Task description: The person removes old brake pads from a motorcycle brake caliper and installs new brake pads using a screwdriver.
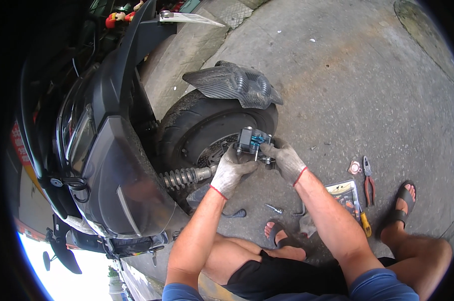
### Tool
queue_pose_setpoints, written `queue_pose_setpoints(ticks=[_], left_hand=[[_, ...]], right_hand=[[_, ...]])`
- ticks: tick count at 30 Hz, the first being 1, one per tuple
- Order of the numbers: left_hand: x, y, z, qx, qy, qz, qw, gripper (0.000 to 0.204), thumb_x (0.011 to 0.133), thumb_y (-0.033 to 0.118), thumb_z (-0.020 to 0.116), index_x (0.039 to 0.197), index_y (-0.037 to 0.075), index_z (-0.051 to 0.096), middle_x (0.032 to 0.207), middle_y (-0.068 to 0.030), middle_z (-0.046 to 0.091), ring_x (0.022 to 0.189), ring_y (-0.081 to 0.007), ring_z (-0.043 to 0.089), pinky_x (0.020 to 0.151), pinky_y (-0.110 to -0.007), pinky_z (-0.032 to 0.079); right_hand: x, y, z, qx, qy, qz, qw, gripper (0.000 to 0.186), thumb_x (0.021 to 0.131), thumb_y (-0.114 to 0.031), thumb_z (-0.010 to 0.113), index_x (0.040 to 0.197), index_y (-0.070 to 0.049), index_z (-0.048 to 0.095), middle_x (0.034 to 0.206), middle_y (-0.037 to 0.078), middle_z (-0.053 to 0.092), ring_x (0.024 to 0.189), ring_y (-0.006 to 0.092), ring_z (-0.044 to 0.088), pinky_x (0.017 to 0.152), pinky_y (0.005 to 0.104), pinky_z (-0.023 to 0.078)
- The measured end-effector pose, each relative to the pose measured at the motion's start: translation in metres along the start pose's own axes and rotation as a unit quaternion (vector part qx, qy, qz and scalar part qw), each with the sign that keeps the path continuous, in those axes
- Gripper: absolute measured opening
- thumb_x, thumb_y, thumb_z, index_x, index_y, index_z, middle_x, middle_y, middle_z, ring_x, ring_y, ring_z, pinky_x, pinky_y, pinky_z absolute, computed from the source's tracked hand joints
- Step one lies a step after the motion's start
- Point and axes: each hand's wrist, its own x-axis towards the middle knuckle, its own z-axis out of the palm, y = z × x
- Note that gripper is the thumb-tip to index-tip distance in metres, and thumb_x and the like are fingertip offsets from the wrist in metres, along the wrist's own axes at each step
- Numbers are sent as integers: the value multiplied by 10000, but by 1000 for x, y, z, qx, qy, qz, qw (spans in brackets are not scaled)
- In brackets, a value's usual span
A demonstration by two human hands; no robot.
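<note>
My left hand (231, 170), in a white glove with a red cuff, is closed on the near left side of a dark brake caliper (245, 139) with bright bolts and blue parts. On its right side, my right hand (287, 159), gloved alike, grips the same caliper with bent fingers. Both hands hold it in front of the scooter's rear wheel (180, 123), close to the drilled brake disc (211, 155). The fingers hide part of the caliper. Beside my left hand is the coil-spring shock absorber (187, 176).
The dark scooter body (131, 165) fills the left. A carbon-patterned mudguard (232, 85) sits over the tyre. On the concrete lie pliers (369, 183), a yellow-handled tool (366, 224), a small metal socket-like piece (274, 208) and a flat package (343, 193), near my sandalled feet.
</note>
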Motion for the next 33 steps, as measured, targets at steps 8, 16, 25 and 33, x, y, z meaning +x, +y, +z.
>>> queue_pose_setpoints(ticks=[8,16,25,33], left_hand=[[4,1,0,22,19,-11,1000,593,778,-117,700,1323,5,502,1161,-69,637,1027,-183,646,928,-345,545],[1,-1,4,20,23,3,1000,629,758,-49,753,1325,-2,484,1188,-65,615,1097,-160,605,949,-328,516],[-1,-2,-1,6,-27,13,1000,746,729,-63,760,1388,-4,415,1284,-90,575,1204,-189,571,1037,-353,484],[-1,-4,-2,16,-45,24,999,776,720,-61,758,1401,-8,389,1319,-100,552,1231,-195,556,1049,-347,468]], right_hand=[[2,0,-1,10,3,8,1000,538,952,-242,676,1371,42,494,980,38,672,742,98,598,593,263,471],[5,7,-2,29,17,4,999,435,937,-245,693,1272,1,564,934,26,668,713,98,592,570,266,463],[-1,2,-2,37,0,-7,999,453,946,-232,674,1310,2,543,991,35,673,753,102,606,607,266,475],[0,6,-1,70,15,-6,997,426,923,-217,708,1277,-21,575,978,31,677,742,104,601,607,276,480]])
